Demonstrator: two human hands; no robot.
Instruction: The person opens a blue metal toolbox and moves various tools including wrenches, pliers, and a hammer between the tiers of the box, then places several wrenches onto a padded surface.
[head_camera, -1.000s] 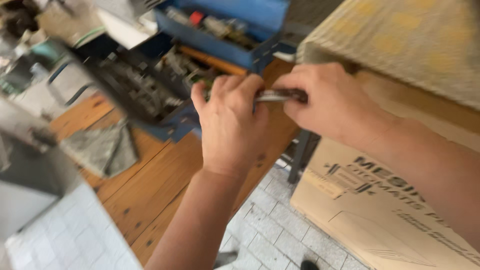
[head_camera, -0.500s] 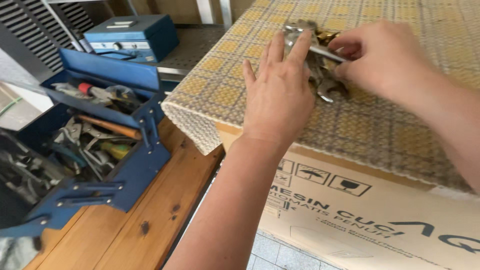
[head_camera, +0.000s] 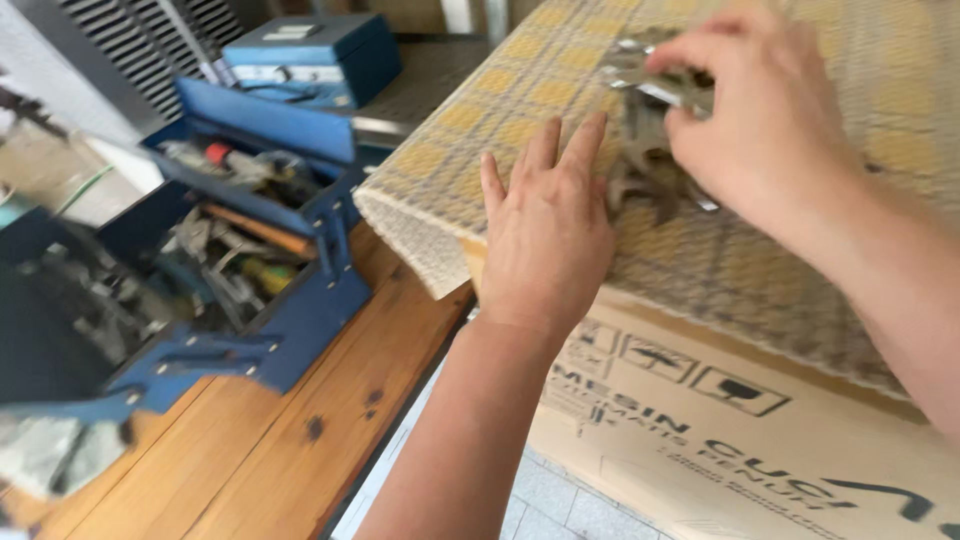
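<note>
A wooden table (head_camera: 250, 460) with dark knots fills the lower left of the head view, pale floor tiles (head_camera: 560, 500) showing past its right edge. On the table stands an open blue cantilever toolbox (head_camera: 260, 330), its trays spread and full of hand tools too blurred to tell apart; a closed blue metal case (head_camera: 320, 60) sits behind it near the far edge. To the right a large cardboard box (head_camera: 700, 430) stands beside the table, its top covered by a woven yellow-and-grey checked mat (head_camera: 480, 150) whose near corner hangs over the box edge.

The left hand (head_camera: 550, 230) lies flat on the mat near that corner, fingers straight and spread, its grip open and holding nothing; the fingertips touch the edge of a cluster of metal tools (head_camera: 640, 160), which rests on the mat towards the far side of the box top. The right hand (head_camera: 760, 130) reaches in from the right, its grip closed round the upper part of the cluster, thumb and fingers pinching a shiny piece
</note>
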